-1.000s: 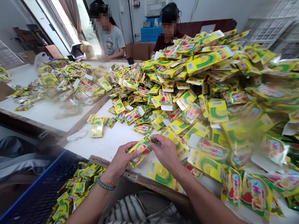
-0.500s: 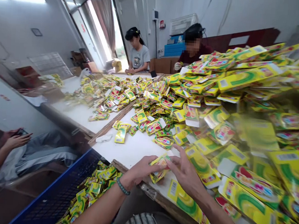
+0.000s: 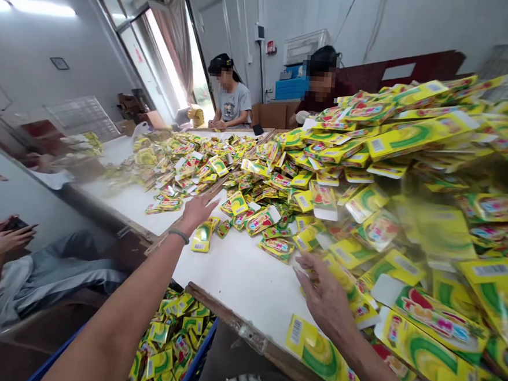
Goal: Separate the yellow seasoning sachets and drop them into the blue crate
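Observation:
My left hand [image 3: 197, 212] stretches forward over the white table with its fingers extended, nothing visible in them. Just below it lies a small filled yellow-green box [image 3: 203, 234], and beyond its fingertips is a heap of small packets [image 3: 195, 166]. My right hand [image 3: 323, 288] is low over the table, thumb and fingers apart, beside the edge of a pile of flat yellow cartons [image 3: 356, 250]. Whether its far fingers touch a carton is hidden. A flat carton [image 3: 316, 349] lies under my right forearm at the table edge.
A blue basket [image 3: 201, 355] full of filled small boxes stands below the wooden table edge [image 3: 228, 316]. A tall carton stack [image 3: 418, 132] rises on the right. Two people [image 3: 234, 102] sit across the table; another person's hands [image 3: 9, 240] hold a phone at left.
Both hands were together around a small box near the table edge. That box is gone from them; my left hand has moved forward and left, my right slightly right, with fingers opened.

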`<state>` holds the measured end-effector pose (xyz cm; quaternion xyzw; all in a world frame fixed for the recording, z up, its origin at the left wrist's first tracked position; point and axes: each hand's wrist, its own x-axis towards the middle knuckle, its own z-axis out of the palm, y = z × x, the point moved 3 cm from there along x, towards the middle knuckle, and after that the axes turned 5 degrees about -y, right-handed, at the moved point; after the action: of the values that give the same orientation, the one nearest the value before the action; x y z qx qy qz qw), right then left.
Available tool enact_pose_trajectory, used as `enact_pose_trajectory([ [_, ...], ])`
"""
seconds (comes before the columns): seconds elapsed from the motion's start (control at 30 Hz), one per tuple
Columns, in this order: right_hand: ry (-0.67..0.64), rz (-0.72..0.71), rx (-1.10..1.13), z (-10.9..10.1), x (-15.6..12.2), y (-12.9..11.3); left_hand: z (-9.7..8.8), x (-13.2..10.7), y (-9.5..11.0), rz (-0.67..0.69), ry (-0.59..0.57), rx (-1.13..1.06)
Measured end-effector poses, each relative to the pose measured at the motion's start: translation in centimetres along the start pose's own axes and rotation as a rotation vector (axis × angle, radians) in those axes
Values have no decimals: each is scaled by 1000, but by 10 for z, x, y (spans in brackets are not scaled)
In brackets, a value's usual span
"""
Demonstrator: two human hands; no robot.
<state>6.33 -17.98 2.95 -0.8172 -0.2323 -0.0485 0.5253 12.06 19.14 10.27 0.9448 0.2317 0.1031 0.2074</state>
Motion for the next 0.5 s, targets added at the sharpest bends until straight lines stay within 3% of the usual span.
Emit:
enact_pose_trajectory([
  [0.13, -5, -82, -105, 2, -2, 0, 61, -33, -12, 14, -181, 148],
  [0.23, -8, -118, -162, 5, -3, -2, 85, -62, -1, 200, -244, 254],
  [0.37, -44, -140, -171, 8, -4, -5, 92, -97, 32, 441, -328, 192],
  [0.5, -60, -151, -164, 9, -5, -6, 78, -105, 69, 442, -326, 153],
])
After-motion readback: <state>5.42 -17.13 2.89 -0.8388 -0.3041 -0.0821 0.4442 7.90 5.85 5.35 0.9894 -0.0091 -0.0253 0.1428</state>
